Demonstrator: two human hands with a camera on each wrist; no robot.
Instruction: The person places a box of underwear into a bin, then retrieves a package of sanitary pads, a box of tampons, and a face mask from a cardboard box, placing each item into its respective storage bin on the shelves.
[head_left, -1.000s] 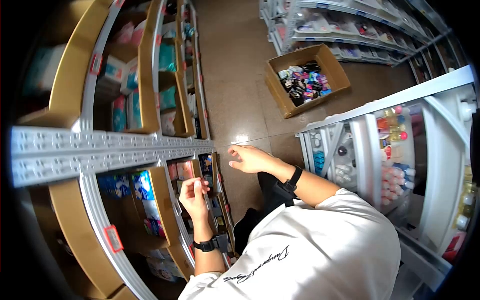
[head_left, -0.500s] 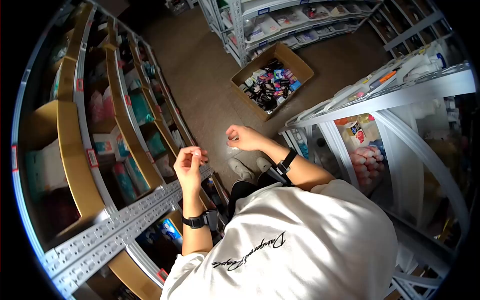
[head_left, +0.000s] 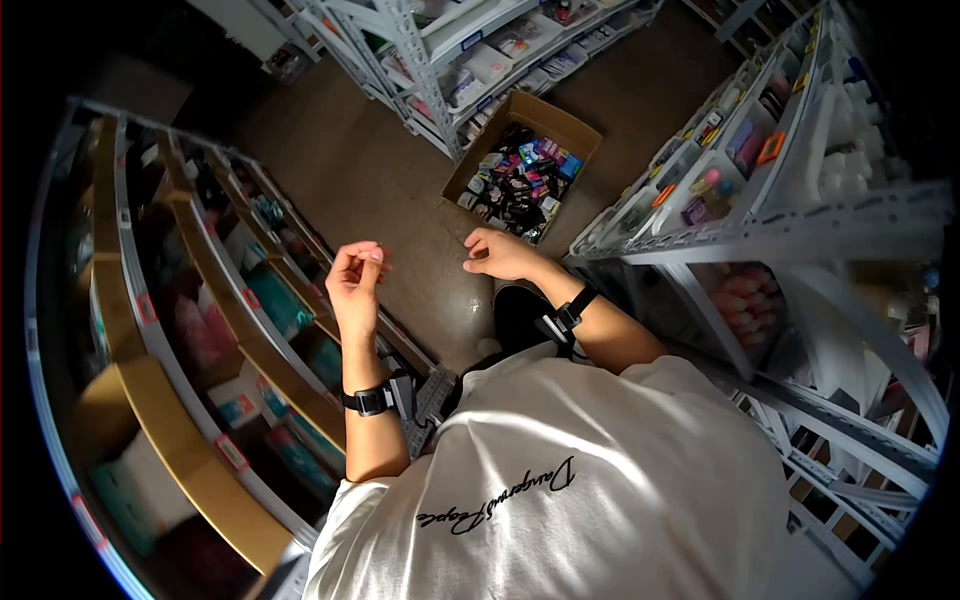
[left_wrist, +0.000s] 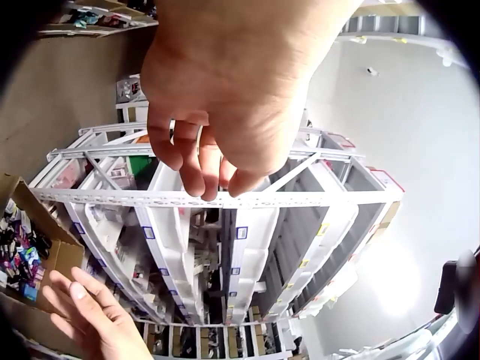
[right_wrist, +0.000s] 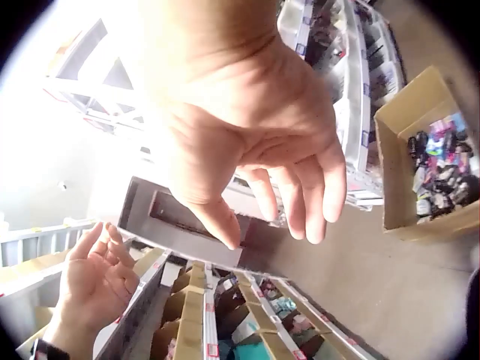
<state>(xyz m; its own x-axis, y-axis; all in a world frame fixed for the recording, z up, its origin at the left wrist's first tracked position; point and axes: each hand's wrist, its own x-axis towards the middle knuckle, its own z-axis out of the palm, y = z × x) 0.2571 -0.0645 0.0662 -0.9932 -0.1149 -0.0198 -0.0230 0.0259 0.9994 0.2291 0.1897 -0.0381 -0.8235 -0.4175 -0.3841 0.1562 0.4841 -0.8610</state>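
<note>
My left hand point(head_left: 352, 288) is raised in front of the body with loosely bent fingers and nothing in it. To its right, my right hand point(head_left: 503, 256) hangs in the air with palm inward, also holding nothing. In the left wrist view the left hand's fingers point(left_wrist: 192, 169) curve down loosely, thumb beside them. The right wrist view shows the right hand's fingers point(right_wrist: 311, 191) spread a little, the thumb apart. Nearest beyond the right hand, an open cardboard box point(head_left: 585, 150) stands on the floor, holding many small mixed packages point(head_left: 520, 190).
Along the left runs a shelf rack with cardboard bins point(head_left: 190, 450) of packaged goods. A white metal rack point(head_left: 405, 75) with trays stands ahead. On the right, another rack point(head_left: 690, 255) holds bins and bottles, close to the right arm. Brown floor point(head_left: 350, 150) lies between them.
The view has turned left and moved along the aisle; the left rack now slants and the box appears further left. Both hands stay raised and empty, the left slightly higher.
</note>
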